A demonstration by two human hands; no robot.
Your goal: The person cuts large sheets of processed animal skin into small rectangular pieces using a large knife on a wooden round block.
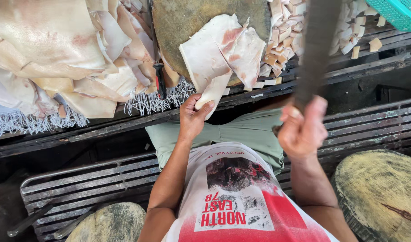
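My left hand (193,117) pinches the near edge of a pale, flabby skin sheet (221,54), pinning it on the round wooden block (178,18) so it lies flat. My right hand (302,130) is fisted around a raised blade (315,49), blurred and dark. Cut squares (284,31) heap far right; uncut skins (57,49) pile left on a fringed cloth (156,101).

A rough meat-processing stall or workshop, not a home kitchen. Pale pork-skin sheets (57,49) lie heaped on a fringed cloth (151,101) over a dark slatted bench (371,67). A worn round chopping block (187,22) stands beside a pile of cut pieces (286,40), with more blocks (385,192) nearby.
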